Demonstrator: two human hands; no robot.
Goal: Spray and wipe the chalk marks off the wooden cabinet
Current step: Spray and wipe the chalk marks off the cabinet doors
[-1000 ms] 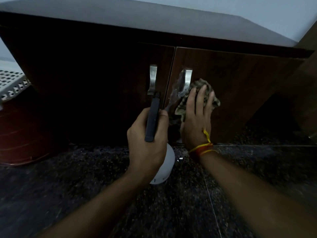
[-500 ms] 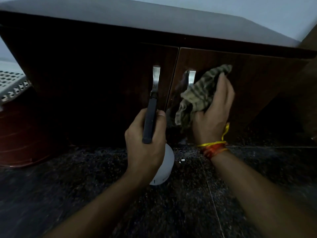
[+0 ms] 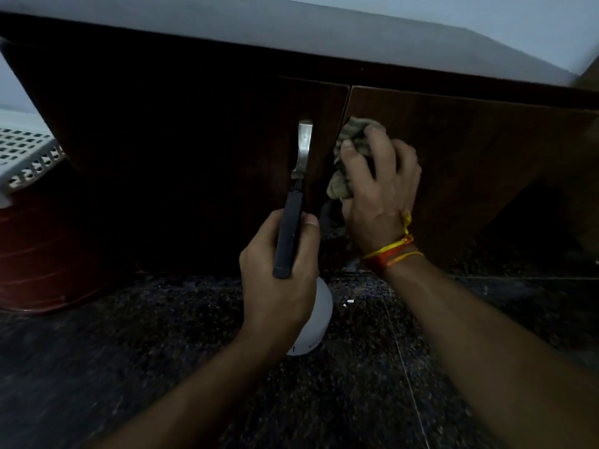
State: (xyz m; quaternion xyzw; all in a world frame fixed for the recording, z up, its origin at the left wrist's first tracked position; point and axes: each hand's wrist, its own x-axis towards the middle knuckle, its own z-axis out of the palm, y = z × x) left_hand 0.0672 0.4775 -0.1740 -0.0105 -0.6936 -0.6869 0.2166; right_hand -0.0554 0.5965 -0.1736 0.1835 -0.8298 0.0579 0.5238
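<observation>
A dark wooden cabinet (image 3: pixel 470 150) with two doors fills the upper view. My right hand (image 3: pixel 381 189) presses a bunched checked cloth (image 3: pixel 348 157) against the left edge of the right door, covering that door's handle. My left hand (image 3: pixel 278 264) grips a spray bottle with a black head (image 3: pixel 289 234) and a white body (image 3: pixel 316 322), its nozzle pointing at the left door just under the metal handle (image 3: pixel 304 147). I can make out no chalk marks in the dim light.
A red bucket (image 3: pixel 42 254) stands at the left with a white perforated basket (image 3: pixel 22 157) above it. The floor (image 3: pixel 356 400) is dark speckled stone. A dark recess (image 3: pixel 534 228) opens under the cabinet's right end.
My right hand has swept the cloth leftward and bunched it up over the right door's handle. The spray bottle in my left hand has barely moved.
</observation>
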